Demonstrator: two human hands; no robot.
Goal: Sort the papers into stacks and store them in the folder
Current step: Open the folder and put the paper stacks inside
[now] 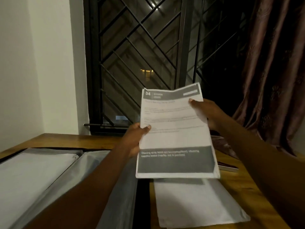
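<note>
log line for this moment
left hand: holds papers | right hand: holds papers | stack: on table | folder: open

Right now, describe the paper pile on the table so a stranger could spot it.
On the wooden table below the barred window, right of the grey folder, lies a paper pile. Unlike the printed sheets held above it, it lies flat and looks mostly blank.

Wooden table (66,139), open grey folder (33,176) left, paper stack (198,204) right
</note>
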